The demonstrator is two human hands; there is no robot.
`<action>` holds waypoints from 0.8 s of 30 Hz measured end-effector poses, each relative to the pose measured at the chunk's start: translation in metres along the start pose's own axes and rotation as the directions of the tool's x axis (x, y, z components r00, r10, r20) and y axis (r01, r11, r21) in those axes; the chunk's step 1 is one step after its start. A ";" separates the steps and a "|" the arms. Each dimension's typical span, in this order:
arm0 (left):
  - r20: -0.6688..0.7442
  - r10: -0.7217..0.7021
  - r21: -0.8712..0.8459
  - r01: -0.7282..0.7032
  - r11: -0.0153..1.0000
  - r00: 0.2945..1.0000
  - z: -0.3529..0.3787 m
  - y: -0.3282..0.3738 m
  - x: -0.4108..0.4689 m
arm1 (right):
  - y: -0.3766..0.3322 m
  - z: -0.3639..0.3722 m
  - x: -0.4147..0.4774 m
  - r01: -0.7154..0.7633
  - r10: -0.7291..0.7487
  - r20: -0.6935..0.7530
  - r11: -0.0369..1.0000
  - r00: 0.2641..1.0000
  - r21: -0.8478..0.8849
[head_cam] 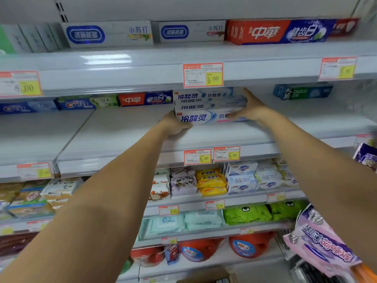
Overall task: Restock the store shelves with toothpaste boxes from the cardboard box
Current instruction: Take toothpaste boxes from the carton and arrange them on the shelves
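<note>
The toothpaste boxes (204, 107) were a stack of white-and-blue cartons, blue characters on the faces, lying flat on one another with the long axis running 9 to 3 o'clock, parallel to the front lip of the middle shelf (122, 137). The stack sat between both hands over that shelf. I could not tell whether the bottom carton already touched the board or hung just above it.

From the stack, the left hand (175, 124) lay at about 8 o'clock, cupped round the lower left corner with its fingers curled under and mostly hidden. The right hand (253, 110) lay at 3 o'clock, spread wide over the right end, fingers reaching the top carton and the thumb pressed on the lowest face. Both gripped the stack and neither was nearer than the other.

I judged the coming move to be a push toward 12 o'clock, deeper in (the gap looked open there). The red-and-blue carton (145, 98) stood just beside the stack at 9 o'clock, and a green-and-blue carton (304, 91) well apart at 3 o'clock. A price tag (203, 75) hung at 12 o'clock.
</note>
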State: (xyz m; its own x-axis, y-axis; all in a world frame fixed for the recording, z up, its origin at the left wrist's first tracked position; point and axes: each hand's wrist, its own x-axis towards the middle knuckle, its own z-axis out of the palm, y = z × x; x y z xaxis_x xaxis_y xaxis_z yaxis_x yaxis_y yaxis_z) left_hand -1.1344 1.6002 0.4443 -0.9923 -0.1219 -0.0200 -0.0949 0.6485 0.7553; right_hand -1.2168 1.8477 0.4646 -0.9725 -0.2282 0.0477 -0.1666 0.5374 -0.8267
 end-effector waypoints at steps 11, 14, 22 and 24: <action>-0.083 -0.033 0.211 0.049 0.976 0.996 0.006 -0.006 0.040 | 0.019 0.006 0.018 -0.015 0.016 -0.013 0.995 1.000 0.101; -0.093 -0.046 0.239 0.067 0.969 0.995 0.006 -0.015 0.054 | 0.026 0.008 0.030 -0.003 0.005 -0.028 0.999 1.000 0.050; -0.153 -0.082 0.308 0.126 0.943 0.985 0.007 -0.016 0.065 | 0.032 0.012 0.049 0.049 -0.053 -0.011 0.972 0.999 -0.230; -0.173 -0.092 0.341 0.147 0.928 0.981 0.006 -0.017 0.068 | 0.032 0.012 0.051 0.040 -0.046 -0.017 0.960 0.999 -0.278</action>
State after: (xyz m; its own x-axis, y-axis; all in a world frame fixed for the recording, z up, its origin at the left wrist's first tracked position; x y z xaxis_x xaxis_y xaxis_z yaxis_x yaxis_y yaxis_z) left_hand -1.2003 1.5857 0.4261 -0.9506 -0.3095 0.0245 -0.2614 0.8404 0.4748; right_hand -1.2700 1.8432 0.4340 -0.9664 -0.2387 0.0957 -0.2438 0.7326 -0.6355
